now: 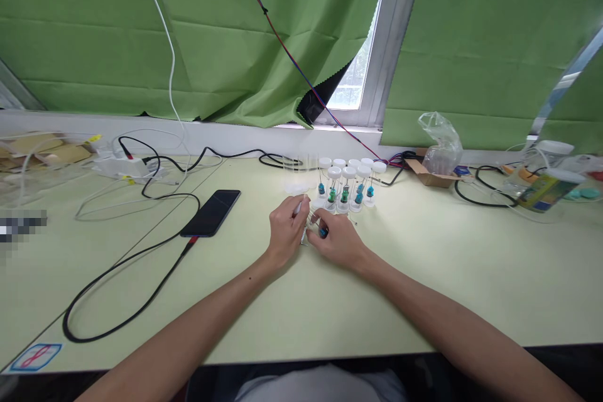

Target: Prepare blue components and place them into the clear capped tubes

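Two-handed, just in front of white-capped clear vials (345, 191) — gripping white-ended piece (298, 208) in left hand (283, 226), fingers curled; pinching blue component (323, 232) in right hand (341, 239).

A partly hidden small white piece (298, 208) is tilting near a slender silvery piece (304, 236), while a blue component (323, 232) is peeking out at right, before white-capped clear vials (345, 191) standing upright, blue and green inside.
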A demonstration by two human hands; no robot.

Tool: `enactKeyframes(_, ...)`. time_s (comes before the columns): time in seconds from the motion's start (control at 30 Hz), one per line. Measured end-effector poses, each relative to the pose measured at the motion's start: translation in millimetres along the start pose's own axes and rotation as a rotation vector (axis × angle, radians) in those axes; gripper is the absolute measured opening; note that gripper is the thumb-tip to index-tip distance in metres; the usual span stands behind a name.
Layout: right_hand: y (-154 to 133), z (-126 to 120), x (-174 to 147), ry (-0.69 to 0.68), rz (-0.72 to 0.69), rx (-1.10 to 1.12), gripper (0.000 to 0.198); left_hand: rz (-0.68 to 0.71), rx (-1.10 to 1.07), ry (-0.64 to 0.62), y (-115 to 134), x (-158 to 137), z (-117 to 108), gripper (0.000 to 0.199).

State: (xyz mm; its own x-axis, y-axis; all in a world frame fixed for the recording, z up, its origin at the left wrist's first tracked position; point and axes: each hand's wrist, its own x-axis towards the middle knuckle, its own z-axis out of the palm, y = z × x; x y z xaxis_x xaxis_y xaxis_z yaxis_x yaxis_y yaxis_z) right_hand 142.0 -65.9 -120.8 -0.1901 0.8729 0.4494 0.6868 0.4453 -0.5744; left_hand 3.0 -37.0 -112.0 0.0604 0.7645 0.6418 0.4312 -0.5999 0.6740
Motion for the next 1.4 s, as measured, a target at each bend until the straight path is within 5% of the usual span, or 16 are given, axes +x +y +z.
enactKeyframes(0.63,0.2,4.0,0.1,0.026,-0.016,-0.021,0.012,-0.164,-0.111,0.024,3.0,-1.0,2.3,0.036)
enactKeyframes(1.07,1.1,2.9,0.6,0.083,-0.044,-0.079,0.015,-0.070,-0.020,0.069,5.2,1.1,1.6,0.033)
enactKeyframes(1.4,5.7,-3.5,3.1,0.035,-0.023,-0.039,0.028,-0.318,-0.272,0.012,-6.9,8.3,-4.7,0.031)
